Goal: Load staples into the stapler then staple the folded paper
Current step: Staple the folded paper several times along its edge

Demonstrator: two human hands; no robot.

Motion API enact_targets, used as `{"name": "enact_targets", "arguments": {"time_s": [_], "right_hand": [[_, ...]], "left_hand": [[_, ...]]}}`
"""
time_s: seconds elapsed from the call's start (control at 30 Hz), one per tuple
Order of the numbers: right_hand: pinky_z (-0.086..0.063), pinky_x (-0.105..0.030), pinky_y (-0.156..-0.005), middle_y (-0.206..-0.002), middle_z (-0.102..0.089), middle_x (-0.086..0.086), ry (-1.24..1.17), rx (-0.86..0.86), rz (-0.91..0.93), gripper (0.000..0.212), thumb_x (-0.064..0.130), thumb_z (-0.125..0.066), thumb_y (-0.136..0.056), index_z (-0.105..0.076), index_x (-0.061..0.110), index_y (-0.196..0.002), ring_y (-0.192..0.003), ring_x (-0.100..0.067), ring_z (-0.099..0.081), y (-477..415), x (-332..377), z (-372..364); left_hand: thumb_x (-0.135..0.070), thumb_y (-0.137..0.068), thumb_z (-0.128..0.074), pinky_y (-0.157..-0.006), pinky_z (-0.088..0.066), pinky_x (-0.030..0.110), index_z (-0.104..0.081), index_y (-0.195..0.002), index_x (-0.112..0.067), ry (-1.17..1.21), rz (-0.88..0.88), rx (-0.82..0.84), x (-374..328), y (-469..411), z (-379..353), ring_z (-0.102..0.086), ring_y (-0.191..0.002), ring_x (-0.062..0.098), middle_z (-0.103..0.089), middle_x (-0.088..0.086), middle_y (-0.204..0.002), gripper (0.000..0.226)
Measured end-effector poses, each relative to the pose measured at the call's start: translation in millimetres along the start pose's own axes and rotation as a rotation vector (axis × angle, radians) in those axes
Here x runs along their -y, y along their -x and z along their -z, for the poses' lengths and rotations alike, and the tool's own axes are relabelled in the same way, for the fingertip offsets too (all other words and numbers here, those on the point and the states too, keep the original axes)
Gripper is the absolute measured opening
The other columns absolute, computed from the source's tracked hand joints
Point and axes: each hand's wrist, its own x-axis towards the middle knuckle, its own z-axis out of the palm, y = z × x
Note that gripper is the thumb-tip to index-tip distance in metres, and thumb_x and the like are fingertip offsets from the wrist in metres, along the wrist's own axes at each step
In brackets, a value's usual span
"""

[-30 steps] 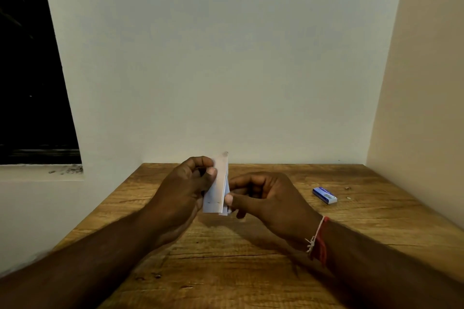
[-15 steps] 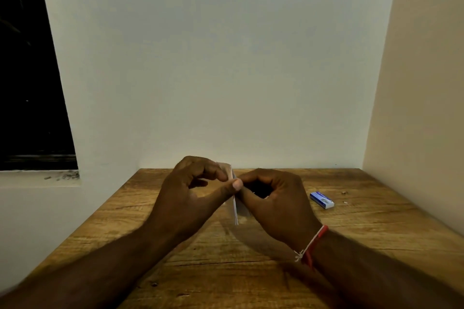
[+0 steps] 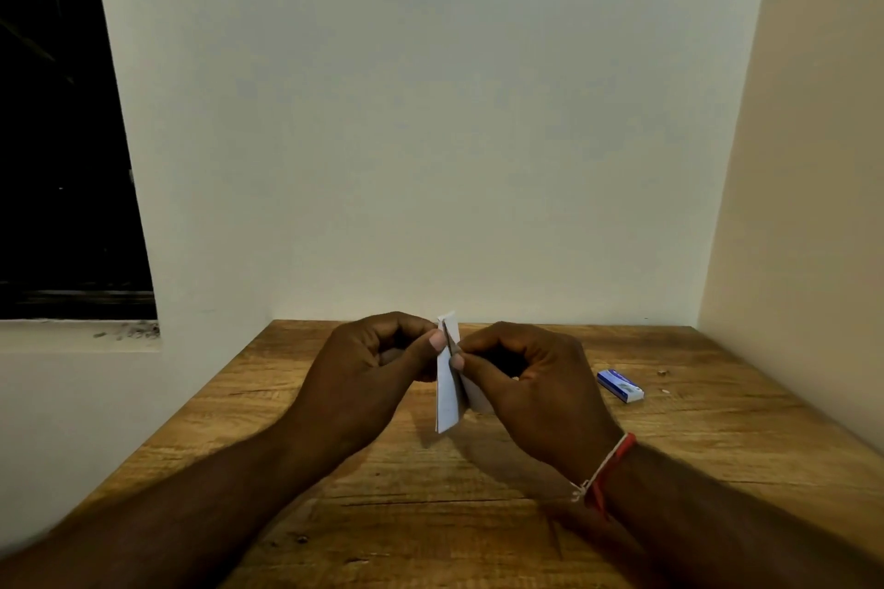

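Folded paper upright above table, long axis vertical, upper part pinched between left hand and right hand, both grips clamped. Staple box on table, rightward, nearer right hand.

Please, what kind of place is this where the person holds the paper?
Probably a plain room in a home or small office: a wooden table set into a corner of bare walls, a dark window at left, a small blue box on the table.
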Motion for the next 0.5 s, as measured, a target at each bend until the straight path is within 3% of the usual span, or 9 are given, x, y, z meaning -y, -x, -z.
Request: {"name": "enact_targets", "arguments": {"time_s": [0.1,0.3,0.5], "right_hand": [[-0.056,-0.008,-0.072,-0.097,-0.083,0.014,0.027,0.01,0.008,0.006,0.021,-0.086,-0.093,-0.088,0.02,-0.099,-0.093,0.003,-0.075,0,-1,-1],[-0.062,-0.015,-0.079,-0.096,-0.08,0.021,0.131,0.03,0.086,0.009,0.024,-0.085,-0.093,-0.088,0.024,-0.101,-0.095,0.002,-0.076,2,-1,-4],[-0.063,-0.018,-0.072,-0.084,-0.082,0.015,-0.009,-0.014,-0.015,0.005,0.029,-0.081,-0.097,-0.086,0.029,-0.097,-0.083,-0.004,-0.079,5,10,-6]], "left_hand": [[-0.02,-0.104,-0.074,-0.076,-0.064,0.018,-0.086,-0.096,-0.015,-0.014,0.006,-0.027,-1,1,-1,-0.085,-0.088,0.012,-0.088,-0.005,-0.097,0.015],[-0.023,-0.106,-0.072,-0.071,-0.065,0.022,-0.083,-0.089,-0.015,-0.126,-0.028,-0.108,3,-1,-2,-0.083,-0.078,0.016,-0.085,-0.001,-0.085,0.021],[-0.021,-0.103,-0.077,-0.068,-0.057,0.011,-0.085,-0.093,-0.024,-0.163,-0.069,-0.096,0,1,-4,-0.08,-0.081,0.004,-0.084,-0.013,-0.088,0.013]]}}
